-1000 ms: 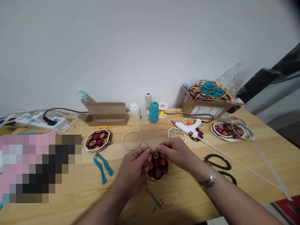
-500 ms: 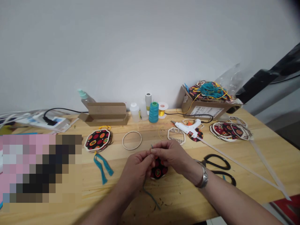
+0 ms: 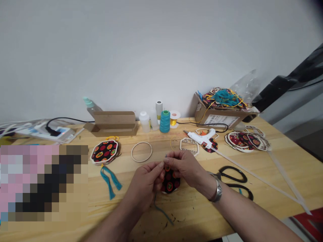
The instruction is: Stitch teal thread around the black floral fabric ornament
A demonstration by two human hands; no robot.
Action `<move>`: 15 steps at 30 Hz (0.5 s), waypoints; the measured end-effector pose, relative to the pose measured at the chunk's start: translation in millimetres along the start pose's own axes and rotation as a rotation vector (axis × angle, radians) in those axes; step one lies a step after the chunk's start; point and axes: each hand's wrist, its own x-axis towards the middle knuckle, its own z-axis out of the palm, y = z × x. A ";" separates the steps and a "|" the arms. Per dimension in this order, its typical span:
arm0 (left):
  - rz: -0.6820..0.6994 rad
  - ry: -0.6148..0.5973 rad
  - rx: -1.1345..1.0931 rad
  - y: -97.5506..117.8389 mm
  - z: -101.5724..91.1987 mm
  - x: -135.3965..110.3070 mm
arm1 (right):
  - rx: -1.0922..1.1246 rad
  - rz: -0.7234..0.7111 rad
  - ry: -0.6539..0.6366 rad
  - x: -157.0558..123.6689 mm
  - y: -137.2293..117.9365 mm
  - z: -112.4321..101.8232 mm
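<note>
My left hand (image 3: 147, 178) is closed in a pinch, and a teal thread (image 3: 163, 213) trails from under it onto the table. Fingertip to fingertip with it, my right hand (image 3: 185, 166) also pinches the thread, whose short end sticks up above the fingers. Just beneath both hands is a dark, flower-patterned fabric piece (image 3: 170, 185) with a pale edge, partly hidden by them. Black-handled scissors (image 3: 234, 174) lie by my right wrist, their blades mostly covered. A thin wooden ring (image 3: 131, 153) rests beyond my left hand.
At left sits a stack of patterned pieces (image 3: 104, 151) with a teal tassel (image 3: 108, 181). A white glue gun (image 3: 204, 137) lies at right, before a filled cardboard box (image 3: 219, 119). A teal thread cone (image 3: 165, 122) stands at the back. The left foreground is pixelated.
My right fingertips have shifted slightly right, apart from the left thumb. The thread's short end has moved with them. The surrounding things stay in place.
</note>
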 end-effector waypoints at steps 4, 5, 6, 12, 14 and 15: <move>0.006 0.034 0.009 -2.6 -1.9 1.5 | 0.013 0.001 0.011 -0.5 -0.9 0.8; 0.009 0.043 0.007 -2.9 -1.9 1.5 | 0.022 -0.003 0.006 -0.5 -1.2 1.1; 0.010 0.050 0.003 -2.8 -1.6 1.3 | 0.037 -0.007 0.003 -0.3 -1.5 1.4; -0.007 0.062 -0.088 2.8 3.6 -1.7 | 0.173 -0.012 0.004 3.7 -6.7 -0.5; 0.001 0.085 -0.109 3.6 3.9 -2.3 | 0.190 -0.031 0.008 5.5 -12.2 -3.3; 0.008 0.091 -0.124 3.4 3.5 -2.4 | 0.195 -0.045 0.009 6.5 -15.8 -5.0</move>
